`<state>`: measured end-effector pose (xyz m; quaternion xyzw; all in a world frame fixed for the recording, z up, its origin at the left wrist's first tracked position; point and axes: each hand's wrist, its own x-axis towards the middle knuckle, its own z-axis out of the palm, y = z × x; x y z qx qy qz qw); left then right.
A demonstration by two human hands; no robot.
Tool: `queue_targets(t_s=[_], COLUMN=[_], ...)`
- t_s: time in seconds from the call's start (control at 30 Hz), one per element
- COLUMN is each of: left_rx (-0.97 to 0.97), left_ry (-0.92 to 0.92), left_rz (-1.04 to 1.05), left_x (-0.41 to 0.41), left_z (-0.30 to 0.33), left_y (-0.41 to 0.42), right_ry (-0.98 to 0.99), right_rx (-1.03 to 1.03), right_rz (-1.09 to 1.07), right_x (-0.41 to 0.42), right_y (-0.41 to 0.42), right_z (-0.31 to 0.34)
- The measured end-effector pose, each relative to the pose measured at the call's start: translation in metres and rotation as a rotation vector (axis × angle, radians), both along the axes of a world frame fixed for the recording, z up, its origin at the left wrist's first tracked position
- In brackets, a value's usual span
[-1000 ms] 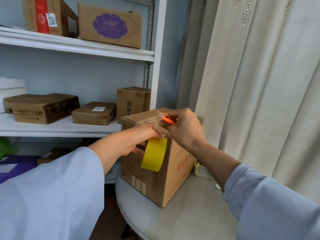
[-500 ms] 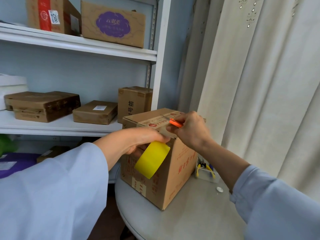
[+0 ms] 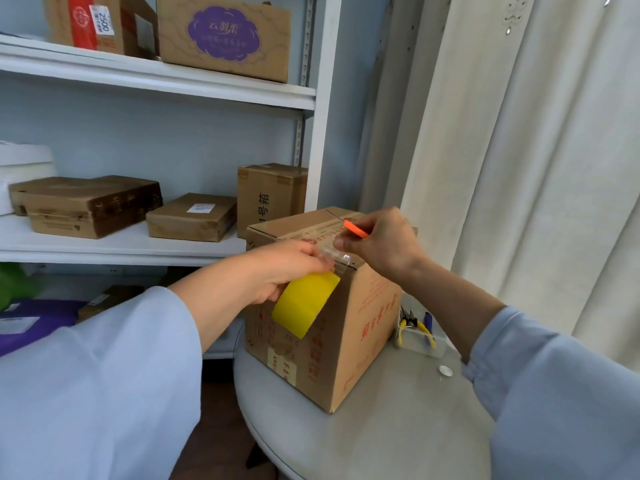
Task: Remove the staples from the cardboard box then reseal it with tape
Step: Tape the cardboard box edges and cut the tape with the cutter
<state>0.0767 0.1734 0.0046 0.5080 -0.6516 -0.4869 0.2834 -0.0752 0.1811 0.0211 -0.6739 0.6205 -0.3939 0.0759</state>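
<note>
While the cardboard box (image 3: 325, 306) stands on the round white surface (image 3: 398, 441) with one corner turned toward the camera, both hands work at its near top edge. The left hand (image 3: 284, 268) has its fingers (image 3: 311, 252) curled around the yellow roll of tape (image 3: 304, 308), which hangs against the box's left face just under the rim. From the roll a short strip of clear tape (image 3: 337, 256) runs up over the top corner of the box. The right hand (image 3: 381, 244) is curled too: it holds orange-handled scissors (image 3: 356, 229), of which only the handle shows above the knuckles, and its thumb (image 3: 341, 244) rests on the clear strip at the box's top edge. The two hands are nearly touching, with the strip between them; the blades are hidden, so I cannot tell whether they are apart or together.

Against the picture from half a second ago, the left hand sits a little higher on the box and the roll is tipped more steeply. The right thumb has come down onto the strip. One second ago the open blades stood out past the fingers; now they are out of sight.

Behind the box, at its right, a small clear tray (image 3: 419, 341) holds yellow-handled pliers (image 3: 420, 329), and a small white cap (image 3: 445, 370) lies near it on the surface.
</note>
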Motion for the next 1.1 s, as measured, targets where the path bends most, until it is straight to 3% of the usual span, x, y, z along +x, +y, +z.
queue_targets(t_s=[0.1,0.23,0.4,0.63,0.77,0.97,1.1], left_rx=[0.089,0.05,0.049,0.055,0.061,0.148,0.168], left_ry=[0.018,-0.019,-0.124,-0.098,-0.021,0.238,0.233], left_rz=[-0.037,0.009,0.032,0.001,0.005,-0.013,-0.013], left_x=[-0.001,-0.003,-0.005,-0.004,-0.002,-0.004,-0.002], left_z=[0.001,-0.002,0.002,-0.003,-0.006,-0.002,0.0], left_y=[0.002,-0.009,-0.021,-0.025,-0.02,-0.009,-0.007], right_ry=[0.061,0.14,0.133,0.128,0.019,-0.073,-0.125], right_rx=[0.022,0.021,0.012,0.005,-0.007,0.1,0.149], right_rz=[0.011,0.031,0.051,0.08,0.097,0.097,0.096], right_x=[0.0,-0.001,-0.002,-0.002,-0.004,-0.006,-0.01], right_y=[-0.001,-0.005,-0.008,-0.007,-0.006,-0.01,-0.01], right_z=[0.001,0.002,0.004,0.002,0.008,0.011,0.013])
